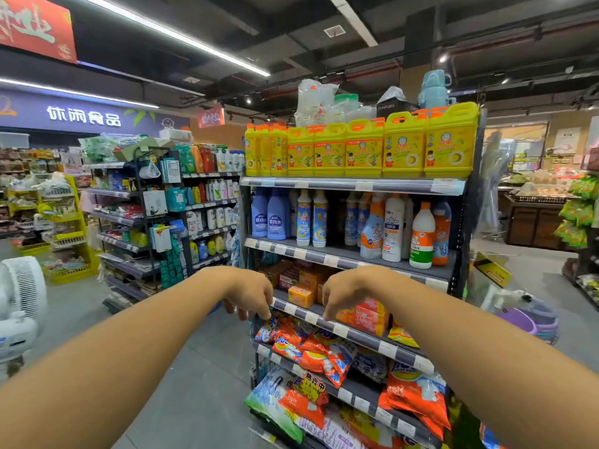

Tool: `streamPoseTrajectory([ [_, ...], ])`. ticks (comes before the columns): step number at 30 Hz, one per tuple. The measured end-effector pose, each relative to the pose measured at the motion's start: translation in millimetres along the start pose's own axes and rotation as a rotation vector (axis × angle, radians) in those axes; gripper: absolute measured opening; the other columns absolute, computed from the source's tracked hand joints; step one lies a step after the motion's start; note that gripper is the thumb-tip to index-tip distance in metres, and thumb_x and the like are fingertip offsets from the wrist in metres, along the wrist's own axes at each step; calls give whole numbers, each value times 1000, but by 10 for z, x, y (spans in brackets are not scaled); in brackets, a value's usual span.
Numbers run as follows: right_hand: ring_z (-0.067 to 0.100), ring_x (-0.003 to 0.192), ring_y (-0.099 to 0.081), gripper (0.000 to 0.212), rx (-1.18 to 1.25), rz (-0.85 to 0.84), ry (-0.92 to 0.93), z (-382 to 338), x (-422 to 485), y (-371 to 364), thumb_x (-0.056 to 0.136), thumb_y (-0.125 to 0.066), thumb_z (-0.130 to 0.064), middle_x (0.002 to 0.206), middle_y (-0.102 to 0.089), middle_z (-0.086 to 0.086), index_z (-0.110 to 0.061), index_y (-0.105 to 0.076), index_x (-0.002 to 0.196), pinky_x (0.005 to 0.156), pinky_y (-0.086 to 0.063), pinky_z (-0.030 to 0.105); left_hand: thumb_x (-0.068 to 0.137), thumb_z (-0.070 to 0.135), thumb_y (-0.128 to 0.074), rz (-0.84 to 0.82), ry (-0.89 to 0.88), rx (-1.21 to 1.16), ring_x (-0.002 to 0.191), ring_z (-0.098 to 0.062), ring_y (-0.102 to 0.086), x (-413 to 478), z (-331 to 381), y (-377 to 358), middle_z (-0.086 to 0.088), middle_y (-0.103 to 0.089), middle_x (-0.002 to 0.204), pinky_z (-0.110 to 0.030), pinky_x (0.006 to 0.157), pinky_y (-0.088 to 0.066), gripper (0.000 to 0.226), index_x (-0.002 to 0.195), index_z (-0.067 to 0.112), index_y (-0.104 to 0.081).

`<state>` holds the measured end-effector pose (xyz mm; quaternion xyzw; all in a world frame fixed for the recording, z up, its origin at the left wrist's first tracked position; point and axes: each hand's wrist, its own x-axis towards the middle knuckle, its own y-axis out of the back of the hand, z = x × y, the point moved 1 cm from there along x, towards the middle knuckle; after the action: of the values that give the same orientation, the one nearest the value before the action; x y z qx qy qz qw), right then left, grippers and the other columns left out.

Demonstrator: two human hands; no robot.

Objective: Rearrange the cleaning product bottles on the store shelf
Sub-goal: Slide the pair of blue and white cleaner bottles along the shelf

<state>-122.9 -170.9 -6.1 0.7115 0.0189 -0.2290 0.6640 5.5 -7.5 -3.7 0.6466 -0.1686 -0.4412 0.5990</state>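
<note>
Bright ceiling strip lights (pixel 168 32), slight motion blur, fisheye warp at edges

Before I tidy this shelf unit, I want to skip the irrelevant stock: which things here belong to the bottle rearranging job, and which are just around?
Belongs to the job:
- yellow detergent jugs, top shelf
- blue bleach bottles, second shelf
- white and orange cleaner bottles, second shelf
- left hand and right hand, both empty

Just around:
- soap boxes
- detergent powder bags
- white fan

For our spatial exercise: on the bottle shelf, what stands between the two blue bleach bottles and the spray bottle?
Head view: white bottles with blue-yellow labels, between the blue bleach bottles and spray bottle.
</note>
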Motion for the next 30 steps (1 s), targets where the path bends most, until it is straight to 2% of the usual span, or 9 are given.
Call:
streamPoseTrajectory([
  [6,30,109,-60,46,30,21,-5,-222,622,252,89,-61,-44,122,-62,10,-8,-64,117,95,-51,47,90,38,-60,26,-3,-12,77,-12,-69,333,-593,206,5,-61,91,-29,64,-54,43,129,21,-52],
  [13,28,108,-61,45,75,11,-9,-368,1321,301,88,-60,-47,121,-63,4,-11,-64,114,96,-50,47,90,38,-61,-5,-8,-31,82,-15,-70,820,-1269,204,-4,-64,104,-26,59,-51,39,124,21,-54],
  [19,31,115,-57,46,123,-60,-46,-354,1680,264,91,-58,-42,133,-57,8,-9,-60,124,100,-48,48,88,38,-62,-52,-39,-37,82,-14,-70,1272,-1391,147,-1,-64,102,-25,60,-53,41,125,20,-56],
  [21,26,105,-61,42,147,-67,-61,-292,1800,284,91,-59,-42,122,-61,6,-10,-64,116,95,-50,44,87,38,-63,-53,-55,-39,79,-13,-69,1422,-1389,183,2,-64,95,-26,60,-53,41,123,20,-58],
  [22,23,90,-61,35,148,-65,-64,-245,1868,296,91,-59,-43,105,-64,5,-11,-66,101,88,-51,41,86,39,-64,-49,-62,-37,78,-12,-69,1499,-1387,214,1,-66,96,-26,61,-54,41,122,20,-59],
  [24,20,65,-49,34,159,-54,-76,-155,2000,316,91,-59,-42,74,-53,1,-14,-57,72,70,-44,37,85,40,-63,-50,-76,-30,75,-10,-69,1663,-1388,273,-2,-68,102,-26,61,-55,39,120,22,-60],
  [25,19,60,-45,36,168,-52,-86,-112,2062,328,91,-59,-41,69,-49,-2,-17,-52,66,66,-42,36,85,41,-63,-55,-82,-28,76,-10,-69,1747,-1388,301,-2,-68,105,-27,63,-56,40,120,22,-59],
  [28,12,58,-45,36,179,-55,-88,13,2267,394,91,-59,-40,66,-46,-9,-24,-50,61,60,-43,27,85,42,-63,-66,-92,-28,80,-11,-70,2005,-1390,392,0,-62,107,-29,66,-57,46,126,25,-53],
  [30,15,74,-56,27,174,-56,-68,110,2444,452,91,-59,-41,83,-59,-5,-20,-63,76,70,-50,31,85,43,-63,-57,-102,-5,78,-7,-68,2177,-1383,472,5,-62,99,-23,59,-53,48,129,25,-52],
])
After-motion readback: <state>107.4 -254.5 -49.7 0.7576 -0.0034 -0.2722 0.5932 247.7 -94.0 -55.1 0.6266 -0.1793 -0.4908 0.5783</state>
